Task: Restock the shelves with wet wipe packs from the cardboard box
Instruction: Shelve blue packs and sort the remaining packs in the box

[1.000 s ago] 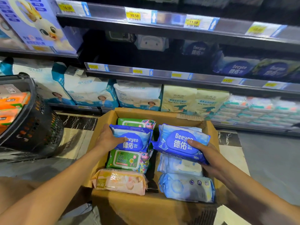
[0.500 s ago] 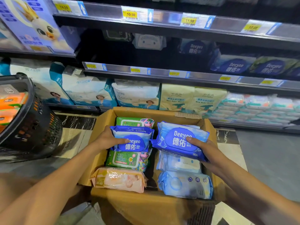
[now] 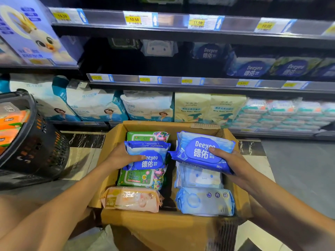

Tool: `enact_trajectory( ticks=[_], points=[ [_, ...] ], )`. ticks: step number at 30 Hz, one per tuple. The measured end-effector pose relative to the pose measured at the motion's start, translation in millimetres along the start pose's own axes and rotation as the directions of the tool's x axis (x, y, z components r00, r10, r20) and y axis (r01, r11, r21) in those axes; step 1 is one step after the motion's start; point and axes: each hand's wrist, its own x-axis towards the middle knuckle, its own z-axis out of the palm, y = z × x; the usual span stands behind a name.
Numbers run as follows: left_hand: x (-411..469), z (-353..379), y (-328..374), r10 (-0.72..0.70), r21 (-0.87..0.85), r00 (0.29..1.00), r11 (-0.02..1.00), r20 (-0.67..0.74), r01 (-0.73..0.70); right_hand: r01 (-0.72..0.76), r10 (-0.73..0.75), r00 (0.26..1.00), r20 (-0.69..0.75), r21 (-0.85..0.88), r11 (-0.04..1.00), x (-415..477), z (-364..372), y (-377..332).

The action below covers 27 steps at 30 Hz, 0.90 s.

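An open cardboard box [image 3: 174, 223] stands on the floor before the shelves, with wet wipe packs in two rows. My left hand [image 3: 121, 156] grips a blue Deeyeo pack [image 3: 148, 154] by its left side, thumb across its label, over a green pack [image 3: 141, 178]. My right hand [image 3: 230, 160] holds a second blue Deeyeo pack [image 3: 199, 151] from its right side, thumb on top, tilted above a pale blue pack [image 3: 199, 178]. A pink pack [image 3: 132, 199] and a light blue pack [image 3: 204, 201] lie at the box's near end.
A black basket [image 3: 36, 147] with orange packs stands at the left. The middle shelf [image 3: 181, 81] is dark and mostly bare at its left, with Deeyeo packs [image 3: 252, 68] at the right. Diaper bags [image 3: 148, 105] and stacked wipes [image 3: 282, 113] fill the bottom shelf.
Both hands have kept their hold on the two blue packs. The packs have risen slightly within the box, and the view has shifted a little.
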Motion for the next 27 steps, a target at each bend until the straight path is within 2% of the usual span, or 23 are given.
enact_trajectory(
  ticks=[10, 14, 21, 27],
  points=[
    [-15.6, -5.5, 34.9, 0.099, -0.097, 0.994, 0.990, -0.047, -0.103, 0.078, -0.078, 0.997, -0.009, 0.027, 0.997, -9.4, -5.1, -16.6],
    [-19.8, -17.0, 63.0, 0.190, -0.111, 0.977, 0.973, -0.098, -0.200, 0.113, -0.112, 0.993, -0.028, 0.028, 0.993, -8.8, -8.2, -31.6],
    [7.5, -35.0, 131.7, 0.324, -0.030, 0.927, 0.942, -0.186, -0.335, 0.207, -0.197, 0.976, -0.092, 0.121, 0.971, -12.4, -19.0, -62.7],
    [52.8, -37.8, 200.5, 0.380, -0.034, 0.890, 0.916, -0.252, -0.400, 0.266, -0.227, 0.953, -0.200, 0.195, 0.944, -13.8, -34.8, -80.6]
  ],
)
